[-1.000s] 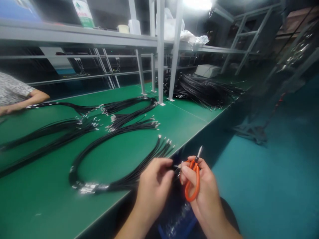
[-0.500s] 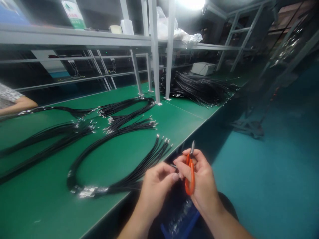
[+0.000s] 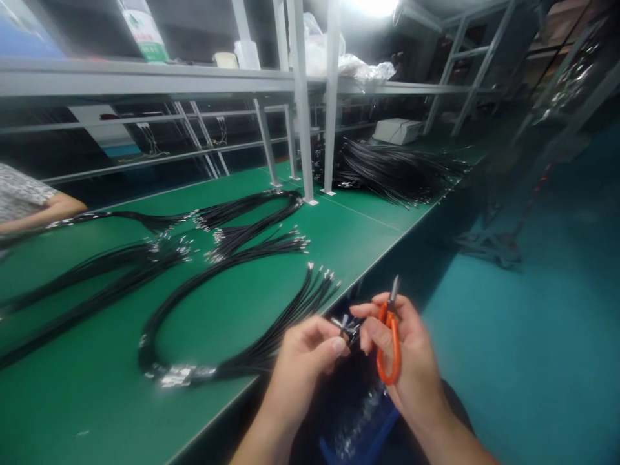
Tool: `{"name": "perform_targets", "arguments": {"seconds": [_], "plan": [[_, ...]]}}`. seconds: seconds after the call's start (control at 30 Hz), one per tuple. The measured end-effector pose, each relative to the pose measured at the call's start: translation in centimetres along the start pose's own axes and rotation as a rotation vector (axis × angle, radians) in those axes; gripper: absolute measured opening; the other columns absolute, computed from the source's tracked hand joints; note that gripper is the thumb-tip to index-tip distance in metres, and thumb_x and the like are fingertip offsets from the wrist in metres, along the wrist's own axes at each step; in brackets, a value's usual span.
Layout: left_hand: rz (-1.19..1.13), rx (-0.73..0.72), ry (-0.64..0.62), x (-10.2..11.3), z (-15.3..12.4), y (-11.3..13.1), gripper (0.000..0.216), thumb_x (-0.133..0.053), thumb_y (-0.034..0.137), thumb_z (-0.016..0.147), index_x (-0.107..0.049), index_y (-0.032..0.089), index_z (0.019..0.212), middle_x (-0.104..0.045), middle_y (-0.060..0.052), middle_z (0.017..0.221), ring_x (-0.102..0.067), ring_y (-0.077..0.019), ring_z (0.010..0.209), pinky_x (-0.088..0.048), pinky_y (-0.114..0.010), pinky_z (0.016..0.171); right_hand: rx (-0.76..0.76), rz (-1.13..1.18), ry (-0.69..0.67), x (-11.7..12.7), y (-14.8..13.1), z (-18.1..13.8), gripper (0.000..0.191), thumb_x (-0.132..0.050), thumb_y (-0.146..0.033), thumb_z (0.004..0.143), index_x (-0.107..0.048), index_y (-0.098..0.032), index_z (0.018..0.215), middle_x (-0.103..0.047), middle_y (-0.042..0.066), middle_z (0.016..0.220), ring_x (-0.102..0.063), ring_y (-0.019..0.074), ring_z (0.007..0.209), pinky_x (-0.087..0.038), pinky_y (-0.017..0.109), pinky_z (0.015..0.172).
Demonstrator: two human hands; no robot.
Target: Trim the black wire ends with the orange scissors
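Note:
In my right hand (image 3: 404, 339) I hold scissors (image 3: 389, 342) with orange handles, their blades shut and pointing up. The thumb and index finger of that hand are apart, with a small gap to my left hand. My left hand (image 3: 310, 352) pinches the ends of several black cables (image 3: 349, 328) over the bench's front edge. Some of these ends look silvery. The bundle of black cables (image 3: 169, 303) curves over the green bench top (image 3: 106, 420), wrapped at its bend with a shiny clear band (image 3: 181, 374).
More cable bundles (image 3: 97, 284) lie to the left, near another person's arm (image 3: 62, 206). A big cable pile (image 3: 387, 171) rests farther back beside shelf posts (image 3: 305, 129). A blue bin (image 3: 358, 439) with clear scraps stands below my hands.
My right hand has moved to the right, away from my left hand, taking the scissors along. More cable ends now show between the hands. The view has shifted slightly.

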State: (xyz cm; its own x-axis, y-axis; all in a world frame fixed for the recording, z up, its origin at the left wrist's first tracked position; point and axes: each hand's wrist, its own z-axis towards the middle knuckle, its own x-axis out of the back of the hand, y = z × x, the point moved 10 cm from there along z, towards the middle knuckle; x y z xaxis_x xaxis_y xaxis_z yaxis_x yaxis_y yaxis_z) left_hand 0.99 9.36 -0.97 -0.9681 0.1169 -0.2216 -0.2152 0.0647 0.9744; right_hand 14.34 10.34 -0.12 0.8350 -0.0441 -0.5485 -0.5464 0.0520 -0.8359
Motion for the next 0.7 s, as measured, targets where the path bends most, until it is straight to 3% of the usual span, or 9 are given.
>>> {"name": "perform_targets", "arguments": {"seconds": [0.1, 0.17, 0.3, 0.43, 0.57, 0.7], "plan": [[-0.010, 0.006, -0.012, -0.3, -0.1, 0.0, 0.017, -0.070, 0.026, 0.074, -0.061, 0.014, 0.068, -0.061, -0.001, 0.063, -0.042, -0.0079, 0.053, -0.032, -0.019, 0.049, -0.053, -0.030, -0.116, -1.7, 0.0, -0.1, 0.030, -0.074, -0.021, 0.074, -0.053, -0.024, 0.095, -0.070, -0.001, 0.088, -0.057, 0.0081, 0.055, -0.049, 0.021, 0.055], [-0.005, 0.002, -0.008, -0.3, -0.2, 0.1, 0.017, -0.070, 0.026, 0.075, -0.061, 0.013, 0.068, -0.060, 0.000, 0.063, -0.042, -0.0077, 0.053, -0.032, -0.019, 0.049, -0.038, -0.106, -0.110, -2.0, -0.2, -0.3, 0.029, -0.074, -0.019, 0.073, -0.053, -0.025, 0.093, -0.069, -0.003, 0.084, -0.060, 0.0102, 0.061, -0.051, 0.022, 0.058], [0.012, -0.012, 0.009, -0.2, -0.2, 0.3, 0.016, -0.069, 0.024, 0.075, -0.060, 0.014, 0.068, -0.055, 0.002, 0.062, -0.042, -0.0076, 0.054, -0.033, -0.019, 0.050, 0.250, -0.441, 0.010, -1.3, -2.2, -1.3, 0.023, -0.069, -0.015, 0.076, -0.056, -0.027, 0.090, -0.066, -0.004, 0.077, -0.064, 0.0138, 0.071, -0.051, 0.024, 0.064], [0.067, -0.009, 0.015, -0.4, -0.4, 0.7, 0.015, -0.067, 0.025, 0.077, -0.061, 0.014, 0.071, -0.054, 0.002, 0.063, -0.042, -0.0076, 0.053, -0.034, -0.019, 0.048, 0.496, -0.679, 0.034, -1.3, -2.9, -2.6, 0.029, -0.068, -0.012, 0.076, -0.056, -0.029, 0.096, -0.068, -0.003, 0.083, -0.065, 0.0156, 0.075, -0.051, 0.028, 0.070], [0.136, -0.025, 0.042, -0.4, -0.5, 1.1, 0.015, -0.066, 0.025, 0.079, -0.061, 0.014, 0.072, -0.054, 0.002, 0.064, -0.045, -0.0073, 0.052, -0.036, -0.019, 0.050, 0.514, -0.705, 0.033, -1.1, -1.9, -2.6, 0.033, -0.065, -0.011, 0.079, -0.052, -0.030, 0.103, -0.066, -0.001, 0.085, -0.065, 0.0173, 0.077, -0.051, 0.031, 0.071], [0.042, -0.045, 0.087, 0.4, -0.5, 1.0, 0.014, -0.065, 0.025, 0.080, -0.060, 0.015, 0.073, -0.056, 0.003, 0.068, -0.045, -0.0054, 0.052, -0.036, -0.018, 0.051, 0.497, -0.717, 0.053, -0.4, -1.6, -2.7, 0.036, -0.063, -0.009, 0.077, -0.052, -0.028, 0.105, -0.065, 0.002, 0.087, -0.065, 0.0190, 0.078, -0.052, 0.034, 0.072]]}}
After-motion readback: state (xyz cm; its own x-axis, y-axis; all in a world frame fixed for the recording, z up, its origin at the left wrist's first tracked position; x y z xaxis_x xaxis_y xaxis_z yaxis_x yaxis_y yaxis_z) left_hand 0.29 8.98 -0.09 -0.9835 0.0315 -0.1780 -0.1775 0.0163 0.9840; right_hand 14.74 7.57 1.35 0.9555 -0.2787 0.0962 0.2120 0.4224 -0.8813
